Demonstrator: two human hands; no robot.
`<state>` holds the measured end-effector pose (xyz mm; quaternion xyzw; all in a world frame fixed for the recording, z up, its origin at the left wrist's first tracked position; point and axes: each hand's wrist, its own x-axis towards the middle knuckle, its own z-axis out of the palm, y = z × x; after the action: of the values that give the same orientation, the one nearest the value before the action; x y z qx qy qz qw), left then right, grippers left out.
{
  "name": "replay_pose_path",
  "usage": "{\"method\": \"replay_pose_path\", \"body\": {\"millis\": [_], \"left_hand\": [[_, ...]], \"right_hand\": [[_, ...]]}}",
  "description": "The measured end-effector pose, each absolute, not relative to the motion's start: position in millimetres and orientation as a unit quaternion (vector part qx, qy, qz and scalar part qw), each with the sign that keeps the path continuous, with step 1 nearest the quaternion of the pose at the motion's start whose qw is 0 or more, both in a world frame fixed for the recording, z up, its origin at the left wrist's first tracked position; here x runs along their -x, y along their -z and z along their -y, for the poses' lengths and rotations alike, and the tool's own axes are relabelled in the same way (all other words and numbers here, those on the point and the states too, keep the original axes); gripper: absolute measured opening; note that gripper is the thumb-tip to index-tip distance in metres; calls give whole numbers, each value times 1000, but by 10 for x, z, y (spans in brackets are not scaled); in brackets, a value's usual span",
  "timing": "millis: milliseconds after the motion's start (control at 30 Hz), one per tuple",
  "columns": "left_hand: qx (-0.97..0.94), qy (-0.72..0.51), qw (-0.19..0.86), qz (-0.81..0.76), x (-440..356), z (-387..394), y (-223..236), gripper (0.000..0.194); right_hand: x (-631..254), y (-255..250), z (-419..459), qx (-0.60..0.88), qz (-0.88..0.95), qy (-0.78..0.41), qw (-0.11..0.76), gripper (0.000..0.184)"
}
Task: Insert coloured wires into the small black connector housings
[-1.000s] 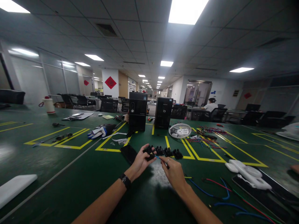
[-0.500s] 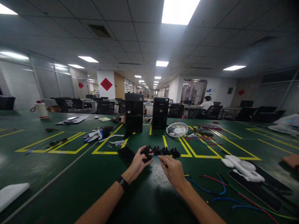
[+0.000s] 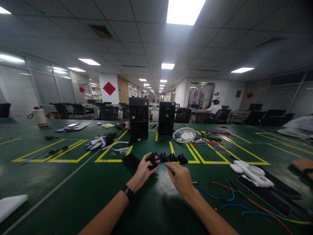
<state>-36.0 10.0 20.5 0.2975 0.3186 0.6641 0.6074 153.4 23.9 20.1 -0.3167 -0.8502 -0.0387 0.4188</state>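
My left hand (image 3: 142, 171), with a dark watch on its wrist, is closed on a small black plastic part (image 3: 153, 162), holding it above the table. A short blue wire (image 3: 161, 164) is pinched between the fingertips of my right hand (image 3: 180, 176). The wire's far end meets the right side of the black part; whether it is inserted cannot be made out. Just beyond my hands, several similar black plastic parts (image 3: 172, 158) stand in a row. A flat black piece (image 3: 131, 163) lies to the left of my left hand.
Blue, red and green wires (image 3: 234, 206) lie at the right, near a white handset-like object (image 3: 254, 174). Farther back are two black computer towers (image 3: 139, 122), a white round basket (image 3: 184, 134) and gloves (image 3: 100, 142). Another person's hand (image 3: 303, 164) rests at the right edge.
The view has shifted slightly. Another person's hand shows more fully at the right edge, and a person now appears in the left background. My hands keep nearly the same pose.
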Motion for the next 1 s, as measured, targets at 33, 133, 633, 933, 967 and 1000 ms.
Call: {"method": "replay_pose_path", "body": {"millis": [33,133,633,933,967,1000], "left_hand": [[-298,-663,607,-320,356,-93,-215,58],[-298,-660,609,-323,342,-78,-239,58],[-302,-666,595,-334,299,-73,-251,54],[-353,-675,559,-329,297,-62,-155,61],[-358,-676,554,-327,290,-66,-147,63],[-362,-680,548,-327,283,-72,-141,66]], "right_hand": [[-1530,-201,-236,314,851,39,419,24],[-1517,-210,-221,310,853,45,418,24],[-1501,-184,-208,305,866,53,393,23],[-1445,-192,-155,259,900,25,350,26],[-1444,-184,-160,257,899,21,355,26],[-1443,-173,-167,256,897,15,360,26]]}}
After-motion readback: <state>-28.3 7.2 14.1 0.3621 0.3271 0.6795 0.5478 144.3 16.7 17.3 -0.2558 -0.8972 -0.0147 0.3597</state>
